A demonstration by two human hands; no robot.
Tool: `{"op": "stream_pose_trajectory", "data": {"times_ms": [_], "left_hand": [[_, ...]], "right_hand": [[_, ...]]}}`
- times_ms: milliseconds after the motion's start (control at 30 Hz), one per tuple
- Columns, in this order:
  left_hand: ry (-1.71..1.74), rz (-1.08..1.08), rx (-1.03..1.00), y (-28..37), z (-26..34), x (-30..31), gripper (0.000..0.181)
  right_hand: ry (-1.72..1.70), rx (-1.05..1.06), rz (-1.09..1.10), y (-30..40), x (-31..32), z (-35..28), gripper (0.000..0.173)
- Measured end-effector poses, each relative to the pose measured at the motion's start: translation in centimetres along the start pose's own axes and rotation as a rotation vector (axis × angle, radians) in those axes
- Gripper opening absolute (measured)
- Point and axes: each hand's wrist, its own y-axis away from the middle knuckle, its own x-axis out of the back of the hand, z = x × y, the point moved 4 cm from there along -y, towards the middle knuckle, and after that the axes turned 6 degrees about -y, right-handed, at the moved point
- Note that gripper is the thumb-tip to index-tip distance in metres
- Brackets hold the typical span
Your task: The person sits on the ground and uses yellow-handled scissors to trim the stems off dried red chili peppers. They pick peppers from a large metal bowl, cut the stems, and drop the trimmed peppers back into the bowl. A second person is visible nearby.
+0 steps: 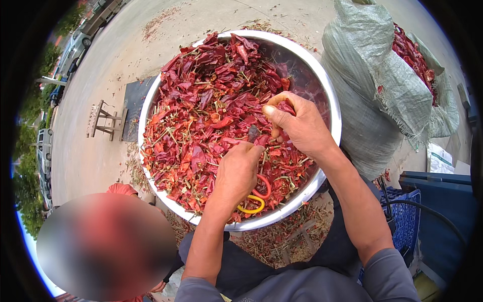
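Observation:
A wide metal basin point(333, 99) before me is heaped with dried red chili peppers point(196, 94), broken pods and pale stems. My right hand point(302, 126) pinches a dark red dried pepper point(287, 107) above the basin's right side. Lower and to its left, my left hand point(238, 166) is curled over the peppers, its fingertips beside a red pod point(261, 140). What those fingers hold is hidden. One red loop handle point(268, 188) and one yellow loop handle point(260, 205), apparently of scissors, stick out beside that hand. I cannot tell whether it touches them.
A woven sack point(362, 87) with more dried peppers stands at right. Below it are a blue plastic crate point(409, 215) and a blue box point(441, 211). A person point(124, 188) is close at lower left. A wooden stool point(105, 120) and parked vehicles point(75, 47) lie beyond.

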Motion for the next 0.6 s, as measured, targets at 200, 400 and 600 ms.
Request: {"op": "stream_pose_trajectory", "data": {"times_ms": [200,400,600], "left_hand": [[-0.378,0.041,0.140,-1.5,-5.5,-1.3,0.037],[-0.282,0.164,0.102,-1.1,-5.8,-1.3,0.016],[-0.200,0.102,0.165,-1.2,-5.5,-1.2,0.018]], "right_hand": [[-0.043,0.096,0.038,-0.4,0.4,0.1,0.018],[0.146,0.007,0.004,-0.3,0.2,0.6,0.013],[0.256,-0.031,0.010,0.0,-0.4,0.5,0.017]]}}
